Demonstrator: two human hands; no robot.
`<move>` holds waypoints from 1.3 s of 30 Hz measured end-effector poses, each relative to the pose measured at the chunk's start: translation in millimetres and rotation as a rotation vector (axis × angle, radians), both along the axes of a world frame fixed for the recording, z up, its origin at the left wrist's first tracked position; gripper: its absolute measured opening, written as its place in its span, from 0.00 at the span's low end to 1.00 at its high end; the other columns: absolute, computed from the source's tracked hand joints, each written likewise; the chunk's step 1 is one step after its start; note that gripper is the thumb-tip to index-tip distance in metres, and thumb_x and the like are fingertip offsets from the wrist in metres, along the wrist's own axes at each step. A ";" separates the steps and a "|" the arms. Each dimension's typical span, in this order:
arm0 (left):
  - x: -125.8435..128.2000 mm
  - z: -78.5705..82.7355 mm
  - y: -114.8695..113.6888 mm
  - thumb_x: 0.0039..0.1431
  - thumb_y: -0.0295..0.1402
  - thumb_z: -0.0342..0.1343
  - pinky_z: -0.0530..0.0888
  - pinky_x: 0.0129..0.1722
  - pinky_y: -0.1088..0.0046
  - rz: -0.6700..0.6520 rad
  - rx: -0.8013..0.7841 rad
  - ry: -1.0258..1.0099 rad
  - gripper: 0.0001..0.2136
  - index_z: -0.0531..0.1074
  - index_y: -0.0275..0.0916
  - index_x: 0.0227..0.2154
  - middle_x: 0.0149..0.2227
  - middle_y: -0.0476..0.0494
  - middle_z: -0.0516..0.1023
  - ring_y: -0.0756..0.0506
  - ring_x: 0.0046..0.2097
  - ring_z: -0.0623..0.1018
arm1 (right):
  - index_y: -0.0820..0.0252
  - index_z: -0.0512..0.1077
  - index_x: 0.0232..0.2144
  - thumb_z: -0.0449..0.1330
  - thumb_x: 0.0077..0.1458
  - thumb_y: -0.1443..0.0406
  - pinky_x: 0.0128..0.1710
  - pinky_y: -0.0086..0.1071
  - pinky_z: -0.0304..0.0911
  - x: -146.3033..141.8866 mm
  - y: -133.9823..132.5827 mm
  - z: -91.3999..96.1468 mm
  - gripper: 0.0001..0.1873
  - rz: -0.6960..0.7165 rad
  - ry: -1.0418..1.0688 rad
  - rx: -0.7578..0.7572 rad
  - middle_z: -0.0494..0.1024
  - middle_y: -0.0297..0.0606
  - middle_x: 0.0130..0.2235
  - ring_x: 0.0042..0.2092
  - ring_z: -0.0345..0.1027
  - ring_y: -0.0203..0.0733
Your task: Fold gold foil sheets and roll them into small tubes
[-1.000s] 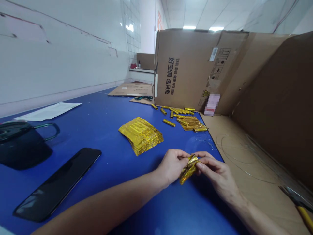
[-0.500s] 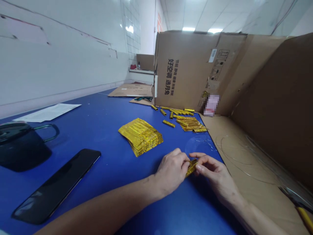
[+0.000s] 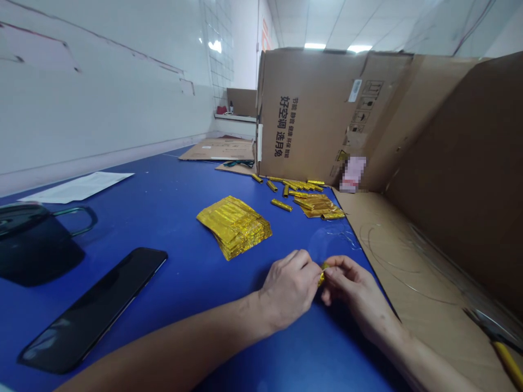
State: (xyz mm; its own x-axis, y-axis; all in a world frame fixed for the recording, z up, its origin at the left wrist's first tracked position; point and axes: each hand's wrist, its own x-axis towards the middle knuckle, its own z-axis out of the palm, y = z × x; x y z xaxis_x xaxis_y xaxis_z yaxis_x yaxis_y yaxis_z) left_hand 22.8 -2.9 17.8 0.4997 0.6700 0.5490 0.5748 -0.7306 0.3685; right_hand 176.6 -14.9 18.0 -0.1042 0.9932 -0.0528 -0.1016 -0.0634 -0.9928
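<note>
Between my two hands is a piece of gold foil paper (image 3: 321, 278), mostly covered by fingers. My left hand (image 3: 289, 288) is closed on its left side, knuckles up. The thumb and fingertips of my right hand (image 3: 352, 287) pinch its other end. How far it is rolled I cannot tell. Ahead of my left hand lies a fanned stack of gold foil sheets (image 3: 235, 226) on the blue table (image 3: 171, 305). Beyond my right hand, several rolled gold foil tubes (image 3: 281, 205) lie scattered around a smaller pile of gold sheets (image 3: 321, 206).
To the left are a black phone (image 3: 93, 310), a dark mug (image 3: 35, 245) and a white paper (image 3: 77, 187). A cardboard box (image 3: 314, 114) walls off the back and right. Thin wire (image 3: 345, 237) lies near the table edge, and yellow-handled pliers (image 3: 504, 354) at far right.
My hands have drawn closer together around the gold foil paper, and less of it shows. The right fingers have curled in to a tighter pinch. Everything else lies as before.
</note>
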 end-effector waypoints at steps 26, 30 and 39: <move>6.7 -16.1 21.9 0.53 0.29 0.45 0.64 0.17 0.81 0.067 -0.781 -0.478 0.04 0.63 0.36 0.30 0.20 0.52 0.69 0.53 0.19 0.70 | 0.62 0.71 0.25 0.62 0.42 0.60 0.25 0.26 0.59 3.2 3.9 3.4 0.11 0.085 -0.153 -0.003 0.74 0.33 0.21 0.24 0.65 0.32; 7.5 -14.5 18.8 0.51 0.29 0.49 0.67 0.24 0.79 0.047 -0.719 -0.477 0.04 0.67 0.35 0.30 0.24 0.49 0.72 0.51 0.26 0.72 | 0.61 0.69 0.23 0.64 0.39 0.59 0.25 0.27 0.58 1.0 2.9 3.2 0.12 0.025 -0.128 0.034 0.72 0.31 0.19 0.22 0.64 0.32; 5.5 -1.5 5.9 0.53 0.28 0.48 0.66 0.30 0.77 -0.007 -0.457 -0.312 0.08 0.72 0.38 0.30 0.28 0.50 0.75 0.51 0.30 0.72 | 0.61 0.65 0.22 0.63 0.40 0.59 0.24 0.26 0.56 4.0 5.9 -0.4 0.13 0.021 -0.167 0.075 0.70 0.29 0.17 0.21 0.62 0.31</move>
